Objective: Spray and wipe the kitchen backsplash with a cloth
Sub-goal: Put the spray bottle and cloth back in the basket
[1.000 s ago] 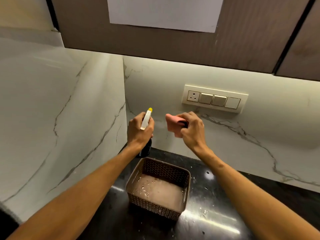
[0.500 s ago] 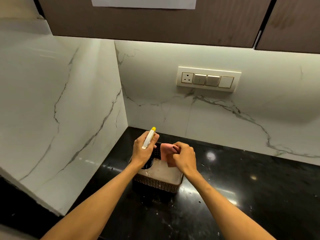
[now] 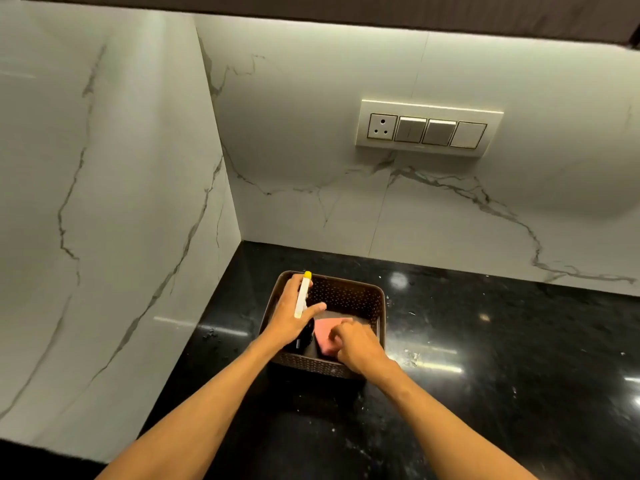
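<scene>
- Both hands have come down since a second ago, from in front of the wall into the basket [image 3: 349,292], bringing the cloth [image 3: 325,336] and the spray bottle [image 3: 302,299] with them.
- Pink and folded, the cloth now lies low inside the basket, toward its near right part. Only its far corner shows.
- On top of it sits the right hand [image 3: 356,344], fingers curled over the cloth's near edge and pinching it.
- Just left of the cloth, the spray bottle stands roughly upright in the left part of the basket. Its white head and yellow tip rise above the knuckles and its dark body shows below them.
- Whether the bottle's base already rests on the basket floor is hidden by the near wall, so I cannot tell.
- At the bottle's neck the left hand [image 3: 291,317] is wrapped round it, thumb stretched out to the right.
- Brown and perforated, the basket stands on the black counter [image 3: 502,341], near the corner where the two walls meet.
- Pale specks and bright light reflections dot the glossy counter around it.
- Behind the basket rises the backsplash [image 3: 346,209], white marble with grey veins, well apart from both hands.
- A switch panel [image 3: 427,128] with one socket and three switches is mounted on it, up and to the right.
- Matching marble covers the side wall [image 3: 121,202] on the left, and a dark cabinet [image 3: 311,8] edge runs along the top.
</scene>
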